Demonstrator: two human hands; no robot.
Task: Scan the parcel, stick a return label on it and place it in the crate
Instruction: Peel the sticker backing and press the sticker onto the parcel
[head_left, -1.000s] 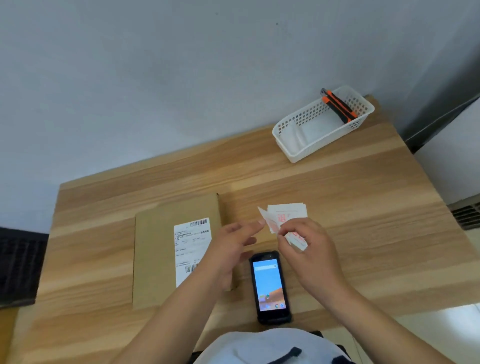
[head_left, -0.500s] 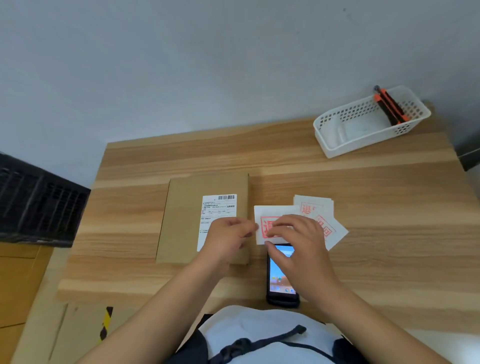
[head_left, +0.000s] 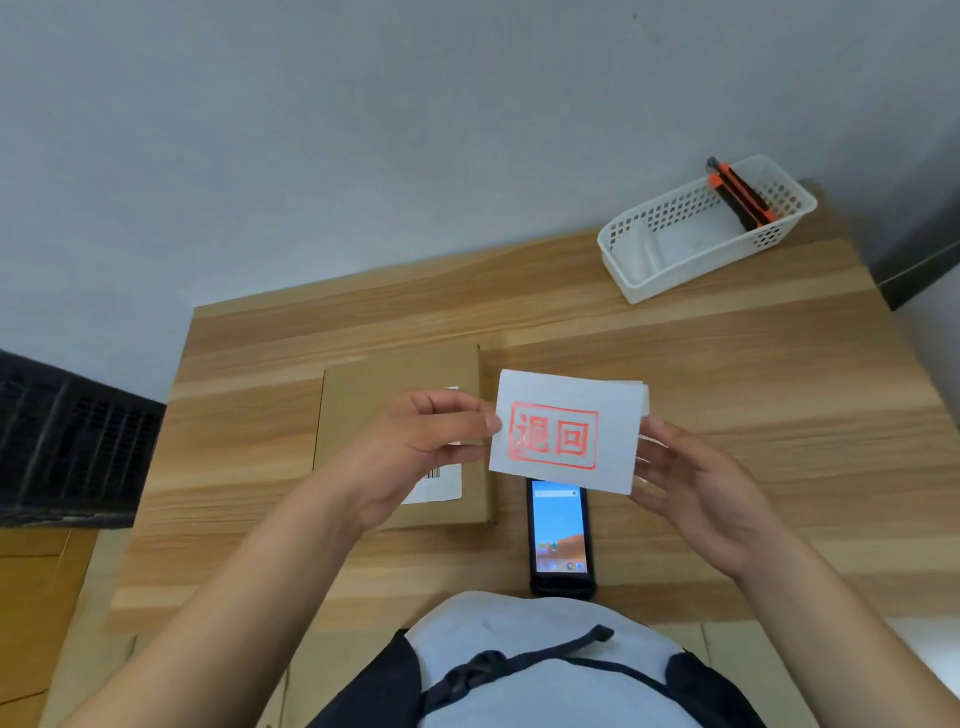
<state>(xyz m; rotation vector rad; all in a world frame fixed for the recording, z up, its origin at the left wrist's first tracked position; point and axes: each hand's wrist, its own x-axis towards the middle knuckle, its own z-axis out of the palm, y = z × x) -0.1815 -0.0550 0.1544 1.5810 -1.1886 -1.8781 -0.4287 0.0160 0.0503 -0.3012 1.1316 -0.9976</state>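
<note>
From the head view, we hold a white label (head_left: 566, 431) up above the table (head_left: 727, 415), its red stamped frame with two red characters facing us. Our left hand (head_left: 415, 447) pinches the label's left edge between thumb and fingers. Our right hand (head_left: 696, 488) has its fingers half spread, with the fingertips at the label's right edge; we cannot tell how firmly they grip it. A thin second edge shows at the label's upper right corner, so there may be another sheet behind it.

The parcel (head_left: 395, 395), a flat brown cardboard box, lies on the table just left of the label and partly under our left hand. Its white shipping sticker (head_left: 441, 483) with a barcode peeks out below that hand. The phone (head_left: 558, 535) lies face up just right of the parcel's near corner, screen lit, its top hidden by the label.

A white basket (head_left: 675, 270) sits well away from the parcel at the table's far right corner, with orange-and-black cutters (head_left: 740, 200) leaning inside. A dark crate (head_left: 67, 441) stands beyond the table's left edge.
</note>
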